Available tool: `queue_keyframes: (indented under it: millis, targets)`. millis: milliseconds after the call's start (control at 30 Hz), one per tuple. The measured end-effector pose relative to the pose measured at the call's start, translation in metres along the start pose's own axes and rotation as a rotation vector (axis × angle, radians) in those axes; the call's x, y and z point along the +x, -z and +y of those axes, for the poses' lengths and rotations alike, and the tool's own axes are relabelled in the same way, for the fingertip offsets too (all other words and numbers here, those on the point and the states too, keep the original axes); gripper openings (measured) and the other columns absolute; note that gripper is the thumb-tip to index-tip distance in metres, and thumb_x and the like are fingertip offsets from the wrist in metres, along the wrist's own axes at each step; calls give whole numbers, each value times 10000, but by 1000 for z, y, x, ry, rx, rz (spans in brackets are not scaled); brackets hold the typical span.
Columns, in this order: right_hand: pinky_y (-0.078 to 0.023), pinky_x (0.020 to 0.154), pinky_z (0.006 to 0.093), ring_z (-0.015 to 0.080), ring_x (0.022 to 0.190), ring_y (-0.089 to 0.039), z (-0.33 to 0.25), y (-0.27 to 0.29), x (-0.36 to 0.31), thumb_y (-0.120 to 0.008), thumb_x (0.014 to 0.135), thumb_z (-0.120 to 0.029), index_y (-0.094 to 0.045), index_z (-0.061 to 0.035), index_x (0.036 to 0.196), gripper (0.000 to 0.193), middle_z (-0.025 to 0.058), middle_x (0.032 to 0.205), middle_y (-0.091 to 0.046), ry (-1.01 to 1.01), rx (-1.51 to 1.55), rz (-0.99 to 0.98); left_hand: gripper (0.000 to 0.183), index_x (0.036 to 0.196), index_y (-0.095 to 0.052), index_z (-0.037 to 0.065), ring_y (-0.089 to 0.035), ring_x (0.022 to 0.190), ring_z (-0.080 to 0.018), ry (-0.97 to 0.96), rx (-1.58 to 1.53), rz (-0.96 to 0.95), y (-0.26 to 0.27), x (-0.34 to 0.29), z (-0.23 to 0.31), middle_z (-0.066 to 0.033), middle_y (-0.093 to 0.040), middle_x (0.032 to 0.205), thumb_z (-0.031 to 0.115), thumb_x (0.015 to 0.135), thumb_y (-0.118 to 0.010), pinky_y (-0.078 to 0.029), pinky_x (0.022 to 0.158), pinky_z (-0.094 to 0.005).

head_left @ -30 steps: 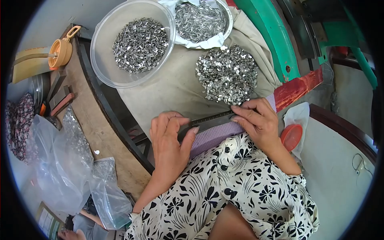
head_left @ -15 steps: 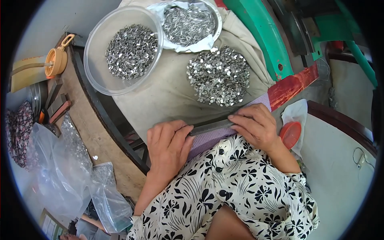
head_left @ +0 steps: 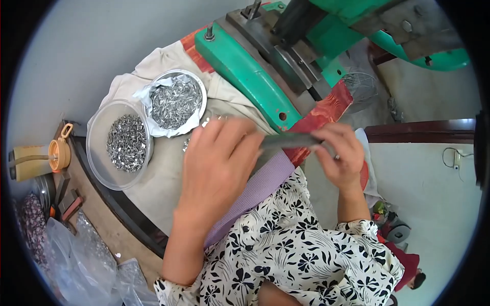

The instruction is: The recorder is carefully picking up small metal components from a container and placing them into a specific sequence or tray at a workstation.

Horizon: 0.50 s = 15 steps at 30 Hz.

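Here we go: we've a green machine (head_left: 245,76) ahead, which a wide swing could clip; our left hand (head_left: 217,163) at one end (blurred, we can't tell its grip), our right hand (head_left: 343,155) pinching the other, the dark bar (head_left: 287,141) between; a slack pinch could drop it, scattering metal bits (head_left: 176,104)

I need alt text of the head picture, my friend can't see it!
A person's right hand grips a dark bar whose other end meets the left hand. Nearby are a green machine and a tub and bowl of small metal pieces.
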State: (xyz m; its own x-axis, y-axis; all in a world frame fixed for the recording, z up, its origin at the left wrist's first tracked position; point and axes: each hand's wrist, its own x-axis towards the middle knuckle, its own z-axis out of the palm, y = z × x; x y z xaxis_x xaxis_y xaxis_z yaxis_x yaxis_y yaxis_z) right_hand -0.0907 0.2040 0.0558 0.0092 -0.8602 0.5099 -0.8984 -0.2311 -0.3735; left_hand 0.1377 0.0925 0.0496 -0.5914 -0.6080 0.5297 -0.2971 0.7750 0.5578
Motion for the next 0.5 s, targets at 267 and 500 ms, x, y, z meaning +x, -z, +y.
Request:
queue_keyframes:
  millis: [267, 500]
  targets:
    - [-525, 650, 272, 176, 730, -651, 38, 17, 22, -767, 770, 20, -709, 11, 1000, 237, 103, 932, -664, -139, -77, 218, 185, 897, -649, 35, -595, 888, -289, -326, 44, -78, -44, 115, -27, -81, -576, 912, 57, 736, -737, -500, 755, -409]
    - [-518, 619, 261, 142, 672, -638, 42, -2, 25, -770, 795, -16, -704, 24, 983, 204, 95, 892, -651, -276, -14, 283, 112, 831, -657, 39, -650, 863, -297, -482, 260, -190, -54, 154, -31, -79, -601, 857, 68, 741, -718, -537, 712, -415]
